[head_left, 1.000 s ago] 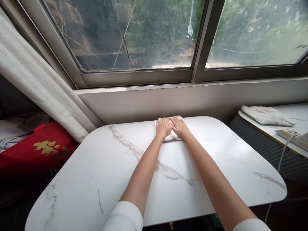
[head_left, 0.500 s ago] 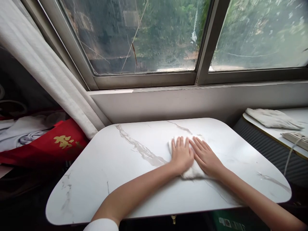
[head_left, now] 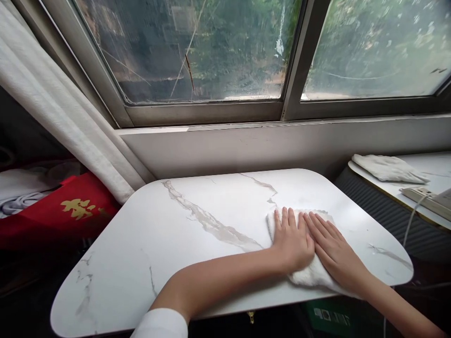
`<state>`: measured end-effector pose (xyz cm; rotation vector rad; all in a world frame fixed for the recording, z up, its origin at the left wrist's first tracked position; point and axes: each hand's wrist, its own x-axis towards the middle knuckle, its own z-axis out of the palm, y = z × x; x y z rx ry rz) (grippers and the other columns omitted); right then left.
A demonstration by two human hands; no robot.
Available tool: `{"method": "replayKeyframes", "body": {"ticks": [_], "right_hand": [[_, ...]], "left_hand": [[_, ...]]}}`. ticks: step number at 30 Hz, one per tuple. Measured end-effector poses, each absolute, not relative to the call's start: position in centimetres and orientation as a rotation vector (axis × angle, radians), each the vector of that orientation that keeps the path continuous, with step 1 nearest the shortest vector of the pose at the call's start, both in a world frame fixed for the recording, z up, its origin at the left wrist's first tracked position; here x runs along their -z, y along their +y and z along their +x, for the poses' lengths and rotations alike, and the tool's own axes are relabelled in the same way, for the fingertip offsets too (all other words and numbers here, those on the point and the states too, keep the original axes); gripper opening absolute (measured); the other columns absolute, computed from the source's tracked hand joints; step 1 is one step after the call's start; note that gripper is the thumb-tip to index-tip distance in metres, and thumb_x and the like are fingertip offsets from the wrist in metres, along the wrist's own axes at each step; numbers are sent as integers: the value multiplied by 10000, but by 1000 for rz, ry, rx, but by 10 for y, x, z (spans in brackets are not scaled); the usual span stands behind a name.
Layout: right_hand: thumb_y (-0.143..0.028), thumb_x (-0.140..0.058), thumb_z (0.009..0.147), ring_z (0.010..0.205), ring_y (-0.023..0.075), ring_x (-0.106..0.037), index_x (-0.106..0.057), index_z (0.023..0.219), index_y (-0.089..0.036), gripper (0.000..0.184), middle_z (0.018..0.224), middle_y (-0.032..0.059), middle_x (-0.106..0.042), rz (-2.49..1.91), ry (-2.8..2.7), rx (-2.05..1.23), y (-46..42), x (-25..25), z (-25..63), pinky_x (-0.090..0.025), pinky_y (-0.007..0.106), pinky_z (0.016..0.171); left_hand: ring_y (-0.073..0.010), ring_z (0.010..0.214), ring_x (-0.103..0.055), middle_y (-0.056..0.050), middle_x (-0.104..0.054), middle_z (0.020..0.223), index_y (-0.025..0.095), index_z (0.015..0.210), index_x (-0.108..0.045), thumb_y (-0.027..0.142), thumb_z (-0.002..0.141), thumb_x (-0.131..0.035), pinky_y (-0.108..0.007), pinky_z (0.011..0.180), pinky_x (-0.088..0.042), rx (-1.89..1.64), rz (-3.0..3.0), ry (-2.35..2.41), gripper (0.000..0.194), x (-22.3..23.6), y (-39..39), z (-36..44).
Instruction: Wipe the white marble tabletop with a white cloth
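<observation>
**Left hand [head_left: 291,244] and right hand [head_left: 336,253] flat on a white cloth [head_left: 306,277]**

So the cloth is spread on a white marble-look table [head_left: 123,244], right of centre in the lower half of the frame, reaching down to the table's near edge. Both palms are on top of it, side by side and touching. The left hand's fingers are straight and a bit apart, pointing up the frame; the right hand's slant toward the upper left and sit closer together. Neither hand is closed around the cloth — it's just under them, though I can't tell what the fabric is doing beneath the palms.

There's a white sleeve [head_left: 164,324] on the left arm at the bottom.

Around that: a big streaky window [head_left: 229,56] across the top, a pale curtain [head_left: 66,103] slanting down from the upper left, and red fabric [head_left: 38,220] with a gold print at the left edge. Over on the right, a second table [head_left: 435,164] has a crumpled off-white cloth [head_left: 389,168] and a power strip [head_left: 424,199] on it — cable hanging down. A green box [head_left: 331,319] pokes out below the table at lower right.
</observation>
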<state>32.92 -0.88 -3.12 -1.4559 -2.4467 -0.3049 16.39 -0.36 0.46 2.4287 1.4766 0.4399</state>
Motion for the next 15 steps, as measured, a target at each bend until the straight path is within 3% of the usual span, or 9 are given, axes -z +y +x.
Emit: {"method": "replayKeyframes", "body": {"ticks": [4,7,11,15], "right_hand": [[-261,-174,970,1398,206,-296,-185,1517,-253,547,1519,17,-345,-1614,-2423,172,53,29,324,-339,453,1103],[-265,-188,966,1388,232,-321,-371,1454,-179,529,1496,58,-383,-1756,-2327,118,105,20,313,-328,472,1100],[-268,-220,959,1375,237,-343,-428,1415,-143,516,1484,83,-400,-1794,-2255,105,158,10,297,-314,468,1101],[-240,-234,944,1367,225,-357,-450,1400,-157,512,1469,70,-427,-1754,-2266,99,187,9,293,-305,445,1105]], "left_hand": [[-307,1429,-190,-174,-300,1526,77,1462,-303,320,967,-223,-516,1169,-101,-498,2382,1589,558,-1,47,170],[-265,1402,-269,-156,-385,1481,106,1425,-377,280,955,-250,-474,1172,-114,-554,2381,1619,517,-1,98,172],[-210,1368,-327,-108,-443,1444,156,1387,-428,262,952,-265,-423,1169,-138,-556,2363,1662,476,-3,156,169],[-212,1365,-327,-109,-436,1448,160,1376,-432,258,957,-263,-437,1162,-146,-577,2321,1721,462,-3,183,169]]}}
